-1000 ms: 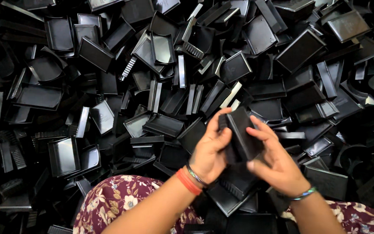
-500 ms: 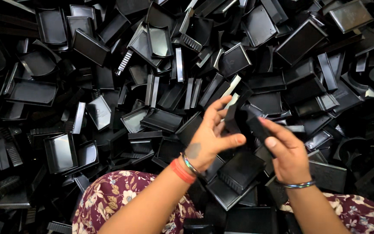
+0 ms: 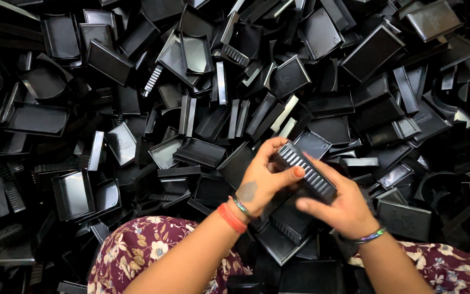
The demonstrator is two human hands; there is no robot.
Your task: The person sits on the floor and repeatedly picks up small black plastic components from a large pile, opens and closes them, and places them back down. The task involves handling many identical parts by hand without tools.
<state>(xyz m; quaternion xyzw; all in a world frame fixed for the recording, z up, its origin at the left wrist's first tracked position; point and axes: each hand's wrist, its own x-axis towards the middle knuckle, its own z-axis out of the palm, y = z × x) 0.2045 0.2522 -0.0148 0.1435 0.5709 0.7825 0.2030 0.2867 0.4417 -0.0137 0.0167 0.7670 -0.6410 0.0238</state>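
Note:
Both my hands hold one black plastic piece with a ribbed, slotted face (image 3: 307, 170) just above my lap. My left hand (image 3: 261, 182), with red and metal bangles at the wrist, grips its near-left end, thumb lying across the ribs. My right hand (image 3: 342, 202), wearing a shiny bracelet, cups the piece from the right and below. Under my hands lies another black tray-shaped part (image 3: 285, 235).
A deep heap of black plastic trays and covers (image 3: 202, 109) fills the whole view around me. My knees in maroon floral cloth (image 3: 137, 250) sit at the bottom edge, with parts piled up against them.
The piece in my hands has been turned so its ribbed face points up. My hands have shifted slightly right and closed around it from both ends.

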